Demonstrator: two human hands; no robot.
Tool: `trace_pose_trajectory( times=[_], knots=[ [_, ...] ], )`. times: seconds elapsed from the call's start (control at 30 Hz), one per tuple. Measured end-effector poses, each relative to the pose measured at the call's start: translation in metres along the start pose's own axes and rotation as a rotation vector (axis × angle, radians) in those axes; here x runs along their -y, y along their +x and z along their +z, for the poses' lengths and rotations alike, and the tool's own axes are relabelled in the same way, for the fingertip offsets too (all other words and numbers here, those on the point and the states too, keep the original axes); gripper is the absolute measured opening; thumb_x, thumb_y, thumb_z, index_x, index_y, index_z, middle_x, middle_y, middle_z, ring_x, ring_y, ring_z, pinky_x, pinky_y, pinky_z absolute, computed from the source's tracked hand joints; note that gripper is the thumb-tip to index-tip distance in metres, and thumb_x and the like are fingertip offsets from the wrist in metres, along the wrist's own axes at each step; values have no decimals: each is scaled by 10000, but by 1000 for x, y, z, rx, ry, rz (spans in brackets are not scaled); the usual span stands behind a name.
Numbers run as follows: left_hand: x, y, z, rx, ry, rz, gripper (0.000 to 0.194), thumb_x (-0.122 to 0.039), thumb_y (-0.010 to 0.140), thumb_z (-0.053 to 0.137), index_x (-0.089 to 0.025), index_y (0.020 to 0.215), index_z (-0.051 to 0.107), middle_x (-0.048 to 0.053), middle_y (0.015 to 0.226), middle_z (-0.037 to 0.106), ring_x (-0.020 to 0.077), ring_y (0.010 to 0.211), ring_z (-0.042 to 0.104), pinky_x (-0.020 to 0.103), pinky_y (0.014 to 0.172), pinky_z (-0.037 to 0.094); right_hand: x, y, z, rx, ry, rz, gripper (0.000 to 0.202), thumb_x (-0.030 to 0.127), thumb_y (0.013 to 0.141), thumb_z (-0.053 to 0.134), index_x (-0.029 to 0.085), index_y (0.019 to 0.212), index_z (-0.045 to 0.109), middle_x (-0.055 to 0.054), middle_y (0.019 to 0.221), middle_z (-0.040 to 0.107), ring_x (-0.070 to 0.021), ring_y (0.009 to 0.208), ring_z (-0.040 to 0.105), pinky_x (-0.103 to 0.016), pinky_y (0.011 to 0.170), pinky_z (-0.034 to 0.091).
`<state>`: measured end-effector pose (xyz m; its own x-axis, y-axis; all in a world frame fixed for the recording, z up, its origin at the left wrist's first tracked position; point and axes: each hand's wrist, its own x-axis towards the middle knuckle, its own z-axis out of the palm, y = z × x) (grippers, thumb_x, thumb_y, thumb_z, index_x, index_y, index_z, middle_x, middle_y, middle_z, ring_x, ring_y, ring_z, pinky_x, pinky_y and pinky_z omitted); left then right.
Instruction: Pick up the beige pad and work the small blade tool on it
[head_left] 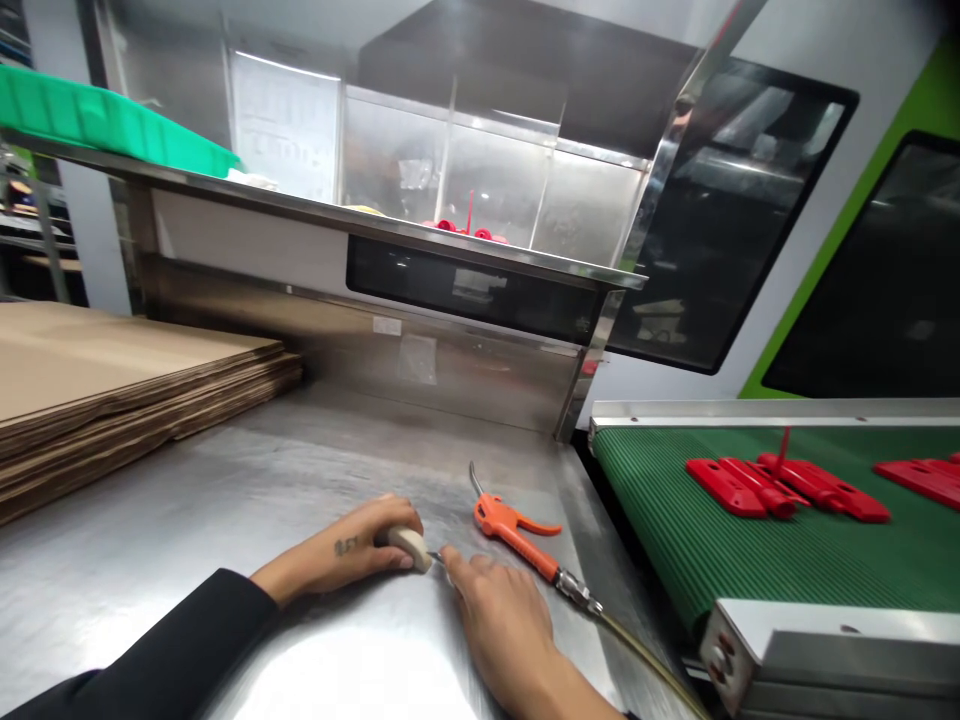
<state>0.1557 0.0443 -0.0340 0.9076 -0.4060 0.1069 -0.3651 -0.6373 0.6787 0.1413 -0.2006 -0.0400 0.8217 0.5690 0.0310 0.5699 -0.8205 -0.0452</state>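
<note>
Hands lie low on a shiny metal table (pixel 225 520). The left hand (pixel 352 555) comes in from the left in a black sleeve (pixel 172 650), and its fingers are curled tight around the pale handle of a small tool (pixel 409 545). The handle is cream and round at the end. A thin metal tip sticks out of it toward the right hand (pixel 499 620). The right hand lies palm down with its fingers loosely together, and its first finger touches that tip; I cannot tell if it pinches it. Just past the right hand lies an orange air gun (pixel 514 530). It has a thin bent metal nozzle, a curved orange trigger and a metal fitting at its back end, where a dull yellow hose (pixel 645 655) runs off beside the right arm. The gun is smooth plastic and neither hand touches it. Far off to the left of the left hand sits a stack of flat brown cardboard (pixel 112 390), with wavy edges. To the right of the right hand is a green ribbed belt (pixel 675 520) with flat red plastic parts (pixel 780 485) lying on it. Up behind the hands a metal shelf (pixel 375 225) holds a green tray (pixel 105 120).
</note>
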Motion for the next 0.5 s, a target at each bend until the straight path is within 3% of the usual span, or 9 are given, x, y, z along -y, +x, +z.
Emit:
trace_pose_trajectory(
  times=[0.17,0.5],
  knots=[
    [-1,0,1,-20,-9,-4,225,-428,877,692,-237,994,669,25,1041,634,251,1039,569,333,909,397,2,-1,1,22,-85,-4,605,66,972,375,318,1518,440,-86,1146,752,-323,952,760,-452,749,611],
    [3,2,1,-10,-26,-5,186,-394,864,691,-231,950,668,5,997,627,231,981,572,321,871,396,7,-3,3,-99,-163,-56,637,10,880,447,246,1468,514,-108,1017,780,-260,774,758,-334,596,499]
  ],
)
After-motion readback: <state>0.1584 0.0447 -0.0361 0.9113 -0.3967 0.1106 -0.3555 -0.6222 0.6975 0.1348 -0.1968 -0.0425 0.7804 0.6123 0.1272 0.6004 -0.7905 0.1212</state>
